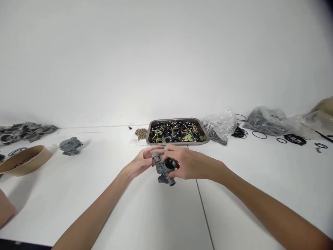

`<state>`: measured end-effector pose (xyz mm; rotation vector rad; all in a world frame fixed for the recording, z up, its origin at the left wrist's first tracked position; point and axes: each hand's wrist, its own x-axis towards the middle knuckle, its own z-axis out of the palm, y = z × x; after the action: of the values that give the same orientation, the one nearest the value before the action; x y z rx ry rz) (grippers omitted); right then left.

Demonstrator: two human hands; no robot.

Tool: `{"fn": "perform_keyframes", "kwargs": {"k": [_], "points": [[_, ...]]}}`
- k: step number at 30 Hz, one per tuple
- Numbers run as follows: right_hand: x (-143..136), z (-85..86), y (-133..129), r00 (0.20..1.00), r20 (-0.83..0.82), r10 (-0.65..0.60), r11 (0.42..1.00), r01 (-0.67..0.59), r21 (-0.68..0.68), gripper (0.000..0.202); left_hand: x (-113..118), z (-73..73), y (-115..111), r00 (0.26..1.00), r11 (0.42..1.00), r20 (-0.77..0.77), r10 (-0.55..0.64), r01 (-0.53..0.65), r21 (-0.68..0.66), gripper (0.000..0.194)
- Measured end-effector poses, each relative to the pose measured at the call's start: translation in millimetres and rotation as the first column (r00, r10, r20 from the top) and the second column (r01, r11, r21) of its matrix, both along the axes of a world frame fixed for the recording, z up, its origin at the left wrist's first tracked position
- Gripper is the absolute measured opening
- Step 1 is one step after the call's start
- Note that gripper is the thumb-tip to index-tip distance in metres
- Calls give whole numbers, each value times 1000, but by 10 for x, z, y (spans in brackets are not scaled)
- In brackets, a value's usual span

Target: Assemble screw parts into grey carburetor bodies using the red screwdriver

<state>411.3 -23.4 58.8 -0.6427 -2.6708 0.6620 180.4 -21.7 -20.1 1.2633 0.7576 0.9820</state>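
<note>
Near the middle of the frame, below the tray (187, 142), a gray part (159, 168) is held in the right hand's (191, 163) curled fingers. It is touched by the left hand (137, 164), fingers fairly wide (it seems to be getting lined up), so a steady hold seems needed.

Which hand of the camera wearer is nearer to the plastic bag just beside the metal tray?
Right. The right hand, holding the grey part, is in front of the plastic bag and to its left; the left hand is farther left, at the part's other side.
</note>
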Motion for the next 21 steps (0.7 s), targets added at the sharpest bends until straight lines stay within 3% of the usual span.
{"fn": "perform_keyframes", "kwargs": {"k": [1,3,5,8,11,15,18,21], "points": [[-21,-17,-17,1000,8,-6,1000,6,27,28,-51,4,38,989,993,-128,78,-66,96,68],[-55,-40,-61,998,50,-25,997,21,77,25,-141,-21,118,889,927,-324,325,-231,295,53],[-80,-55,-119,993,113,-24,994,12,105,25,-189,-102,180,759,832,-390,522,-352,428,35],[-120,-77,-225,973,233,11,985,-50,162,24,-165,-282,214,649,734,-402,646,-384,560,21],[-167,-95,-342,941,335,38,967,-119,223,25,-85,-423,214,624,719,-434,650,-321,616,24],[-213,-111,-463,913,400,77,964,-171,204,26,-3,-483,230,664,766,-464,586,-268,584,22],[-201,-88,-496,904,419,83,982,-146,120,30,26,-452,232,722,804,-430,542,-298,514,15],[-140,27,-476,913,393,111,994,-96,-57,37,-3,-347,214,809,857,-336,482,-356,371,21]]}}
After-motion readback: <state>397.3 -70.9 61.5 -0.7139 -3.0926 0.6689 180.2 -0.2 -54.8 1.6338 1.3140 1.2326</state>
